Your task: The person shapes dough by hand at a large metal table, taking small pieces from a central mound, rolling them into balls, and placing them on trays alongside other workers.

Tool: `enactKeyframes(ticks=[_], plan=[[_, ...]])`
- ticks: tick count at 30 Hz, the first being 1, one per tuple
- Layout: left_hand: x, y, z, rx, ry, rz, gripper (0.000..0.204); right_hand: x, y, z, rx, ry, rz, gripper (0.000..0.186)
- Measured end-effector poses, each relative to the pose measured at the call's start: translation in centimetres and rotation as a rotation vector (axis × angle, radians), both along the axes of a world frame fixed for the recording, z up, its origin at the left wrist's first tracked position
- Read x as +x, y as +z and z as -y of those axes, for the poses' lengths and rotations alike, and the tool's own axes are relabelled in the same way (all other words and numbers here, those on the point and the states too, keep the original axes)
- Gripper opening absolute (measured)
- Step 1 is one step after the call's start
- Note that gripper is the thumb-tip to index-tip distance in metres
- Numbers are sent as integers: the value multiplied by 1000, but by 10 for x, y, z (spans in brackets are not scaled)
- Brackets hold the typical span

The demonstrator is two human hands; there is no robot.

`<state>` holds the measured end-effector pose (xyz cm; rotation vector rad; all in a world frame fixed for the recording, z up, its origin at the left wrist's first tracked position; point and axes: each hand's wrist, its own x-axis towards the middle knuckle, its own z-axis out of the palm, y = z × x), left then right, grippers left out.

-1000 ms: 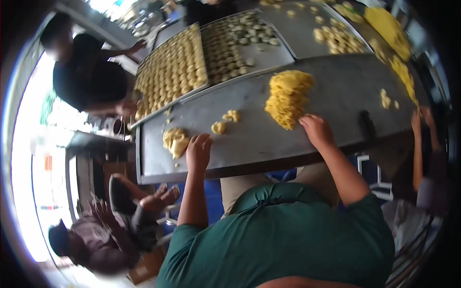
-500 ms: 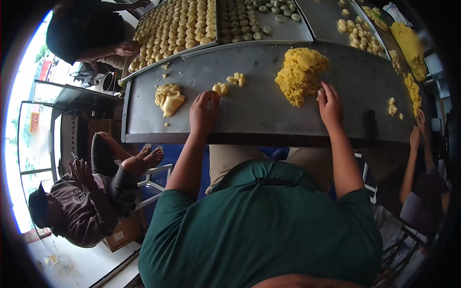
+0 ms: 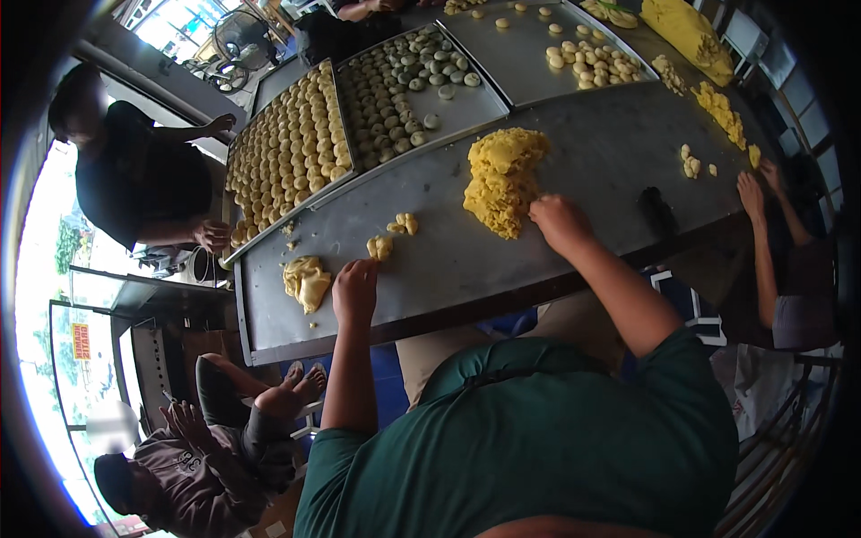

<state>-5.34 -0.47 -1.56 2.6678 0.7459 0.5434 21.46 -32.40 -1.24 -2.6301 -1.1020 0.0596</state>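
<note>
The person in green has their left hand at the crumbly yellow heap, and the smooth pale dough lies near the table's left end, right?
Wrong hand: the head view shows the right hand at the crumbly yellow heap; the left hand is beside the small dough pieces. The smooth pale dough does lie near the left end of the table.

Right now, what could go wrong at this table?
1. The yellow mound looks crumbly; the right hand at its edge might scatter bits.
2. The left hand is close to the small dough pieces and might knock them.
3. The dark object near the front edge of the table could get bumped off.
</note>
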Motion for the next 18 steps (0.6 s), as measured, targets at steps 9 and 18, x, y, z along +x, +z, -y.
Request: enactKeyframes(ticks=[9,18], plan=[[-8,-7,10,-52,-13,26,22,-31,-46,50,389,-97,18,26],[3,-7,-8,149,-14,-53,16,-2,-25,7,-27,-8,-6,29]])
